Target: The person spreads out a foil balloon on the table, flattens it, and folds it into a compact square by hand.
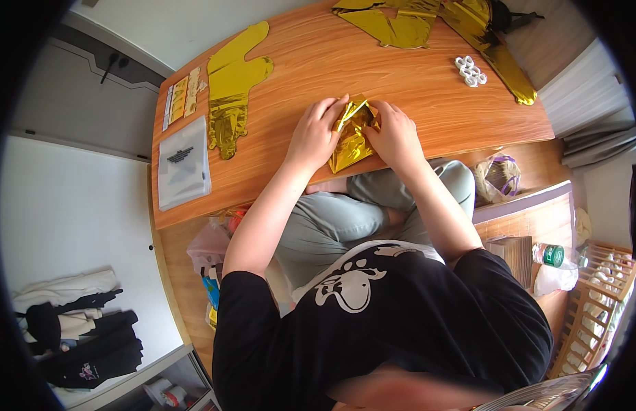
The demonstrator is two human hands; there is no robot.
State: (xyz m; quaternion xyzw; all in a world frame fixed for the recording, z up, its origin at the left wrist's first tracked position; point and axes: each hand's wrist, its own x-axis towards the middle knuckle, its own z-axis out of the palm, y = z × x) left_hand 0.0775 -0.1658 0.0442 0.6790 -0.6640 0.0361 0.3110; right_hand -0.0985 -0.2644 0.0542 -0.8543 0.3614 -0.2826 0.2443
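Observation:
A folded gold foil balloon (352,152) lies at the table's near edge, between my hands. My left hand (316,133) grips its left side, fingers bent over the upper edge. On its right side my right hand (395,137) pinches the foil, thumb pointing inward. A thin pale strip (352,115), perhaps a straw, runs slantwise across the top of the foil near my left fingertips. Another gold foil balloon (230,82) lies flat at the left of the table. More flat gold foil pieces (400,20) are at the far right.
On the wooden table (297,68), a stack of clear plastic bags (184,168) and printed cards (181,99) sit at the left edge. Several small white rolls (470,71) are at the right. A plastic-lined basket (496,177) stands on the floor beside my knee.

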